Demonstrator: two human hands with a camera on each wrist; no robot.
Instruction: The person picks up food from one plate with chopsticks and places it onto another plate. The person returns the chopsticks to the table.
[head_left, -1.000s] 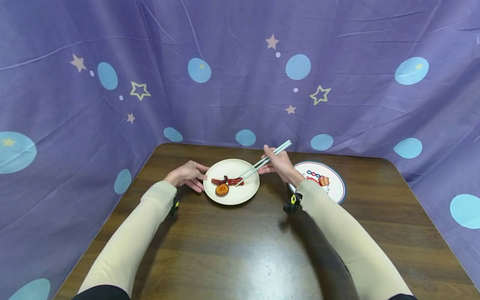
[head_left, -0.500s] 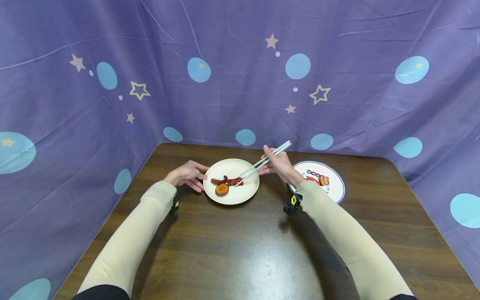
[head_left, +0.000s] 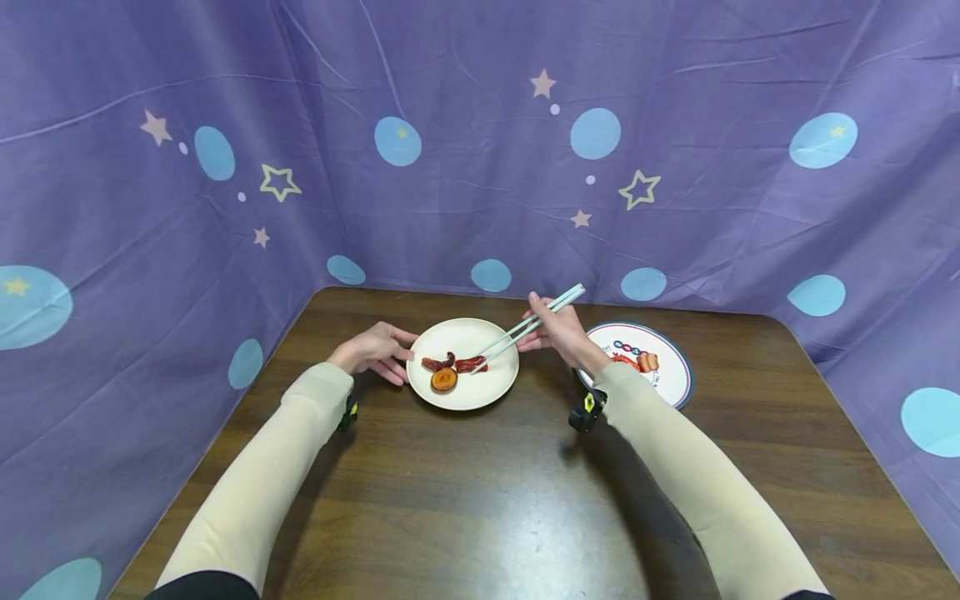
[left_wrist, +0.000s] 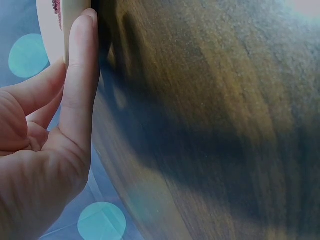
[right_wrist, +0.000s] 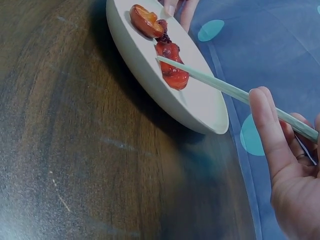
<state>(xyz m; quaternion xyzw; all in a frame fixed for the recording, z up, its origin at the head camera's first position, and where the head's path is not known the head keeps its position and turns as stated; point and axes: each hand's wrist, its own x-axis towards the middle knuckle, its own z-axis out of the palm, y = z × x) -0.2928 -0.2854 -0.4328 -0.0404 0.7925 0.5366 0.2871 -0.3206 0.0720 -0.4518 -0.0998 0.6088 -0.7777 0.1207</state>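
Observation:
In the head view my left hand (head_left: 377, 350) grips the left rim of a cream plate (head_left: 465, 400), thumb on top and fingers below the edge. On that plate lie a dark red curled piece of food (head_left: 435, 364), a flat red glossy piece (head_left: 471, 364) and a round orange-brown piece (head_left: 444, 380). My right hand (head_left: 553, 327) holds a pair of pale green chopsticks (head_left: 566, 297), slanting down to the left. Their tips are at the flat red piece, which the right wrist view shows with a chopstick (right_wrist: 215, 82) crossing it. Whether the tips pinch it I cannot tell.
A white plate with a blue rim (head_left: 678, 383) and printed design stands right of the cream plate, partly behind my right wrist. A pinkish-orange food-like piece (head_left: 647, 362) is on it. The wooden table (head_left: 450, 500) meets a purple patterned curtain (head_left: 465, 208) at the back.
The chopsticks' upper ends have shifted very slightly right and down. My left hand and both plates stay where they were.

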